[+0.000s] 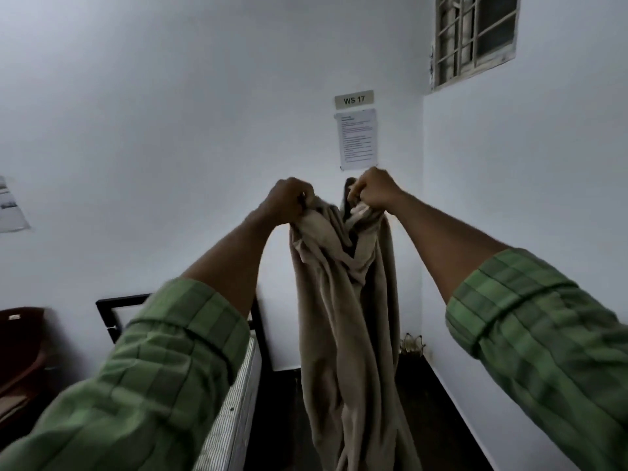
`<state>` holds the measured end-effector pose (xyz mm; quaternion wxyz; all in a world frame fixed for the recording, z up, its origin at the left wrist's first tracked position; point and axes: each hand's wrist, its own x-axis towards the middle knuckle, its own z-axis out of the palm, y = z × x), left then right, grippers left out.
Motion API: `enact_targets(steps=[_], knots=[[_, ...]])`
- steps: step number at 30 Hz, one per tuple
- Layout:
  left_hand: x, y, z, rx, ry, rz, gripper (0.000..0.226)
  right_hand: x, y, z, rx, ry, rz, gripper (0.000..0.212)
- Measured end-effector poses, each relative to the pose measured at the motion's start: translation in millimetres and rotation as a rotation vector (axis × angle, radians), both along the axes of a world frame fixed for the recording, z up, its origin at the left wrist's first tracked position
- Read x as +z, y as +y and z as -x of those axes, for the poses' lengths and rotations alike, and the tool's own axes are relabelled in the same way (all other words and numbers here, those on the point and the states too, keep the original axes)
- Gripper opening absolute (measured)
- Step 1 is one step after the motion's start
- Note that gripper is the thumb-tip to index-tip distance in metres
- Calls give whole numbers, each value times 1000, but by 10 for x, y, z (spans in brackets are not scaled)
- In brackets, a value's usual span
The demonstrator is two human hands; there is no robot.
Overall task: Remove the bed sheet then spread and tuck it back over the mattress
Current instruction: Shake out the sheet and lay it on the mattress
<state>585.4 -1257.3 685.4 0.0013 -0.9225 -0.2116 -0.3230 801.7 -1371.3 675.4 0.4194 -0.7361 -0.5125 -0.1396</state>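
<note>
Both arms in rolled-up green plaid sleeves [163, 362] reach up and forward, forearms bare. The left hand [287, 200] is curled into a fist around a bunched edge of the beige bed sheet [343, 317], and the right hand [372, 190] grips another bunch just beside it, so the two fists sit close together at about the same height. The sheet hangs straight down from them in long loose folds, off the bed, over the dark floor [424, 419]. Down left, the striped mattress [234, 413] lies bare along its edge, black bed frame [108, 317] behind it. A strip of floor runs between the mattress and the right wall. Farther back there's a white wall with a "WS 17" sign [354, 99], a printed sheet of paper [358, 139] under it, and a barred window [475, 35] up right.
</note>
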Motion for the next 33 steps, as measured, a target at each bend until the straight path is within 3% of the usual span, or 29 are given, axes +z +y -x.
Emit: enact_targets(steps=[1, 4, 7, 9, 13, 15, 20, 24, 30, 33], knots=[[26, 19, 43, 8, 73, -25, 20, 20, -17, -33, -47, 15, -60, 31], [51, 118, 302, 156, -226, 40, 27, 64, -163, -255, -178, 116, -209, 32], [4, 252, 547, 320, -204, 59, 37, 51, -281, -451, -256, 126, -236, 37], [17, 251, 646, 414, -332, 95, 34, 65, -322, -537, -302, 157, -279, 40], [55, 202, 779, 406, -183, -9, 30, 75, -371, -557, -392, 225, -264, 27], [80, 174, 842, 437, -204, -7, 29, 67, -406, -486, -420, 247, -253, 25], [81, 33, 754, 349, 10, -16, 34, -48, -289, -116, -337, 142, 38, 37], [-16, -14, 679, 280, 91, -34, 38, -117, -117, 180, -251, 58, 94, 36], [27, 128, 993, 286, 162, -28, 42, -123, 121, 156, 44, 323, 9, 47], [46, 169, 1132, 350, 148, -58, 45, -118, 272, 266, 154, 409, -33, 42]])
